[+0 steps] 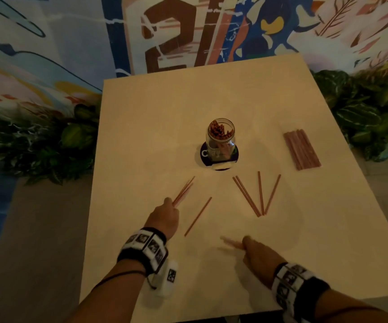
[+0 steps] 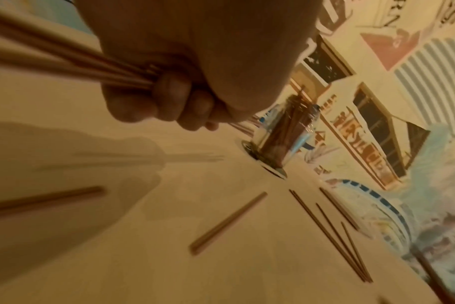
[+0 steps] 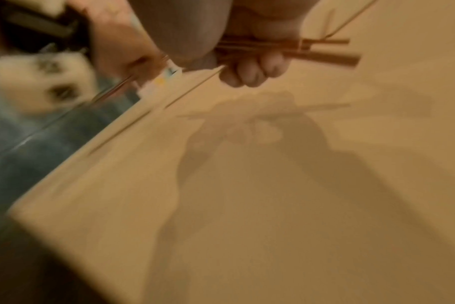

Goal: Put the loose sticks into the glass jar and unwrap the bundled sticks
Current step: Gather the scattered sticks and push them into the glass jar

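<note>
Our left hand (image 1: pixel 164 217) is curled around a few loose sticks (image 1: pixel 183 191), near the glass jar (image 1: pixel 220 141) and to its left. Our right hand (image 1: pixel 257 252), nearer us than the jar, seems to clamp several blurred sticks (image 3: pixel 286 49). The bundled sticks (image 1: pixel 301 149) lie right of the jar, which already holds sticks.

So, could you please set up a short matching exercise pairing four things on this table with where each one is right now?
Things:
1. jar
2. bundle
3. left hand
4. right hand

Places or states:
A. lies flat near the table's right edge
B. grips sticks near the front edge, blurred
C. stands on a dark coaster, sticks inside
D. grips sticks pointing toward the jar

Pairs: 1-C, 2-A, 3-D, 4-B
</note>
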Available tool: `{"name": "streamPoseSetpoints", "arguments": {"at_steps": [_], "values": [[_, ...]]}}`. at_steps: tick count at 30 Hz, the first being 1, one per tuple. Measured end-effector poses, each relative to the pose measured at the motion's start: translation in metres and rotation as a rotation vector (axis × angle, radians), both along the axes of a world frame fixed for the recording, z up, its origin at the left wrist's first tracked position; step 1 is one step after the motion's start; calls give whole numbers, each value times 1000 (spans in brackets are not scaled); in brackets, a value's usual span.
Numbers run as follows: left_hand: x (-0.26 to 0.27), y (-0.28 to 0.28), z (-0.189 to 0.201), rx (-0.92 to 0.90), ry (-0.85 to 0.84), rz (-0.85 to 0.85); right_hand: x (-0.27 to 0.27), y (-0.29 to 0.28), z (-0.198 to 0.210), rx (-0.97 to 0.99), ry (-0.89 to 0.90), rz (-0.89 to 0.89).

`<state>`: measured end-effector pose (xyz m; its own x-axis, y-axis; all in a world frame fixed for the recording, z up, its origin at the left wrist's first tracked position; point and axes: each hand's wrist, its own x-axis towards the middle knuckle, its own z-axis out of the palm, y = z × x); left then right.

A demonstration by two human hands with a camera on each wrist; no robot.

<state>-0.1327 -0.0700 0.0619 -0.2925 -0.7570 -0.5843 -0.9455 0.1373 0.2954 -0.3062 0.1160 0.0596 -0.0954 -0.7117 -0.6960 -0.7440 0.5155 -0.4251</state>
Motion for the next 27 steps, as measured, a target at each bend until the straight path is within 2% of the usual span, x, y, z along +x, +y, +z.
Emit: {"name": "streamPoseSetpoints", "arguments": {"at_steps": [3, 6, 9, 14, 17, 20, 24, 27], "values": [[40, 13, 0, -37, -18, 60, -31, -25, 5, -79, 121, -261], [75, 35, -6, 30, -56, 60, -58, -56, 2, -106, 197, -421], [93, 50, -14, 89, -143, -15, -66, -82, -3, -98, 226, -404], [88, 61, -16, 53, -218, -24, -58, -99, -10, -54, 282, -364], [79, 62, -13, 37, -256, 22, -54, -101, -13, -15, 282, -366], [75, 56, -17, 48, -216, 54, -48, -99, -16, 29, 277, -380], [68, 47, -20, 119, -268, 16, -43, -86, -24, -19, 294, -246], [65, 45, -21, 125, -297, -6, -47, -82, -20, -52, 204, -307]]}}
